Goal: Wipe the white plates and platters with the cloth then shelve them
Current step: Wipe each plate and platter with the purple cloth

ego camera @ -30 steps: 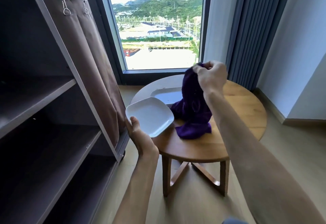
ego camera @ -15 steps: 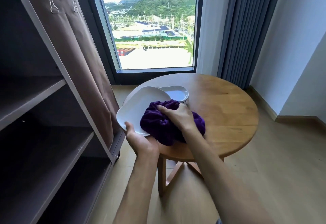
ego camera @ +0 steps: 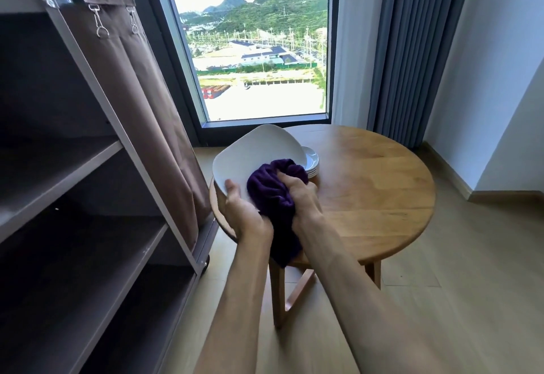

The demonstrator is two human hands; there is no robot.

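My left hand (ego camera: 244, 212) grips the near edge of a white rounded-square plate (ego camera: 256, 153), thumb on its face, tilting it up over the left side of the round wooden table (ego camera: 374, 185). My right hand (ego camera: 300, 197) clutches a bunched purple cloth (ego camera: 269, 188) and presses it against the plate's lower right part; a tail of cloth hangs down between my wrists. Behind the held plate, a short stack of white plates (ego camera: 312, 162) sits on the table, mostly hidden.
A brown shelving cart (ego camera: 97, 167) with several bare shelves stands at the left, a fabric bag (ego camera: 138, 85) hanging on its end. Window and grey curtain (ego camera: 412, 50) lie behind the table. Wooden floor (ego camera: 471, 270) spreads to the right.
My right hand brought the cloth down from the air onto the plate and now rubs it. My left hand tipped the plate up steeper and closer to me.
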